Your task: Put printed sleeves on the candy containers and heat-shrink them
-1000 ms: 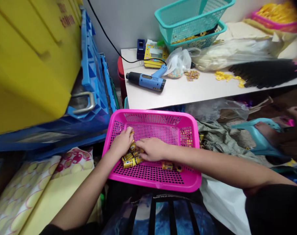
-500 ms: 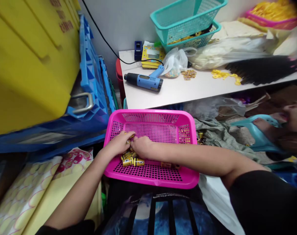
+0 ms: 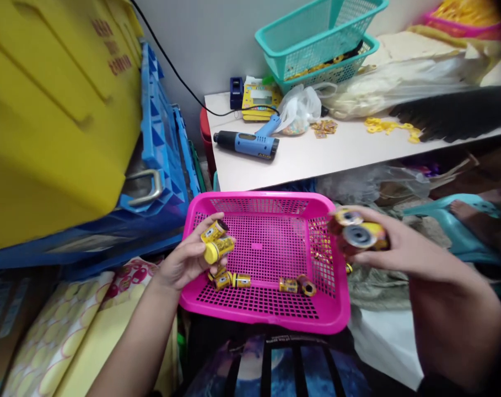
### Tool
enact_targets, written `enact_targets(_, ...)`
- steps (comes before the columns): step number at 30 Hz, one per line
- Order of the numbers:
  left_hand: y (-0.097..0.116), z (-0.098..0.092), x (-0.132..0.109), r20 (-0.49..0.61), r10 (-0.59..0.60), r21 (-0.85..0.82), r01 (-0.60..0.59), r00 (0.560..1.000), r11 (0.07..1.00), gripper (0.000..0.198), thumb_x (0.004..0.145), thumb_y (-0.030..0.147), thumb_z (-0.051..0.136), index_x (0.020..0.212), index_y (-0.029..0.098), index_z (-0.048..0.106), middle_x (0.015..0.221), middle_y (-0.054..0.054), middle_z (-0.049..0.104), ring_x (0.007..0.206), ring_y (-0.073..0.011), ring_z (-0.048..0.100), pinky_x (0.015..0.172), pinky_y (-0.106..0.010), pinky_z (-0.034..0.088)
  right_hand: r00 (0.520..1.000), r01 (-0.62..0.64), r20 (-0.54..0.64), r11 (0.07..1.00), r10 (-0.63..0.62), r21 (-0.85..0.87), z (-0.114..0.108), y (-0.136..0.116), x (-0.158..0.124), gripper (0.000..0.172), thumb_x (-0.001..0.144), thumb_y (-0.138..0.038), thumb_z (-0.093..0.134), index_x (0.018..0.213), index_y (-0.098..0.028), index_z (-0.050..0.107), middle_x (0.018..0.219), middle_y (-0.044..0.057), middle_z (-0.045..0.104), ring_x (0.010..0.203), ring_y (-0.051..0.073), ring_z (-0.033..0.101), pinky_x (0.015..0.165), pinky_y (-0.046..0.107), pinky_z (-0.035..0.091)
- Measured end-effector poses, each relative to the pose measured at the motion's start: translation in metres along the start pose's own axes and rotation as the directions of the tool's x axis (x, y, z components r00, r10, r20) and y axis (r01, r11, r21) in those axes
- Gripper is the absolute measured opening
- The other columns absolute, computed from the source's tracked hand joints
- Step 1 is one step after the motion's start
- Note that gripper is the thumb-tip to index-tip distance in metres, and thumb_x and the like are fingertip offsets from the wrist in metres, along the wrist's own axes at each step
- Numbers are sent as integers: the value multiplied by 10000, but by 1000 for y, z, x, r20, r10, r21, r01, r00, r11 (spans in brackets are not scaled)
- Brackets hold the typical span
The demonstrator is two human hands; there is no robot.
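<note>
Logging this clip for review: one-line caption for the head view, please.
Left hand holds two yellow rolls, right hand two more, over a pink mesh basket with others inside.

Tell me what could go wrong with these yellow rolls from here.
The right hand grips yellow rolls out past the rim of the pink basket, above grey-green cloth; a slip could lose one there. The left hand holds two rolls only in its fingers, so they might drop onto the loose rolls in the basket.
</note>
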State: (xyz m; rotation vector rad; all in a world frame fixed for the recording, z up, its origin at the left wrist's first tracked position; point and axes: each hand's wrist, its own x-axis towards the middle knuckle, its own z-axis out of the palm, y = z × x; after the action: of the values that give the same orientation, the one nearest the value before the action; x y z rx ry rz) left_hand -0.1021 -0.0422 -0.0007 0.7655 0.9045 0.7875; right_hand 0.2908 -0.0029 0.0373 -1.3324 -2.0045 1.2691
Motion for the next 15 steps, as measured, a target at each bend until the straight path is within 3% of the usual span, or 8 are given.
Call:
enact_targets(1,1,4,6,-18,-9,52,10,1000,999,830,726,409,650,1472,359,290,1121,-89,649,715,-174,659,483,-222,464,986,10,-165,1000,-11,-7,-9,23,-14,655,670,-420,790,1268,-285,557,1028,55,708,800,222,695,646,310,585)
enact_targets(3,7,16,18,-16,-30,170,32,999,985,874,720,407,674,1487,366,258,1149,-94,641,754,-197,666,525,-267,506,932,-119,-350,992,97,-40,-17,72,-38,635,668,-412,801,1249,-297,571,1032,73,719,807,241,705,654,322,589)
enact_targets(5,16,36,32,54,-28,250,14,998,968,872,712,369,707,1477,343,289,1164,-96,639,862,-245,683,607,-316,552,877,-285,-409,958,252,-20,-14,117,-53,648,654,-438,802,1230,-250,574,994,102,727,800,267,715,680,363,600)
enact_targets(8,31,81,59,277,7,327,-101,961,939,762,723,280,729,1418,282,416,1237,-97,620,1049,-282,658,785,-374,573,815,-478,-388,878,431,-27,-4,164,-63,766,605,-460,790,1264,-148,556,1137,194,693,919,332,713,796,473,592)
enact_targets(12,35,160,106,569,-6,521,-355,822,776,720,786,239,696,1449,207,418,1351,-118,592,1115,-257,635,928,-399,530,720,-574,-534,814,444,-96,-5,178,-70,743,707,-476,700,1323,-94,534,1257,249,638,1115,359,650,964,552,499)
enact_targets(15,18,215,139,604,-101,716,-483,790,504,767,811,227,699,1496,148,362,1465,-147,520,1268,-263,555,1056,-377,444,699,-571,-585,813,411,-112,-12,169,-78,629,774,-475,635,1290,-120,579,1287,207,639,1106,313,656,970,508,502)
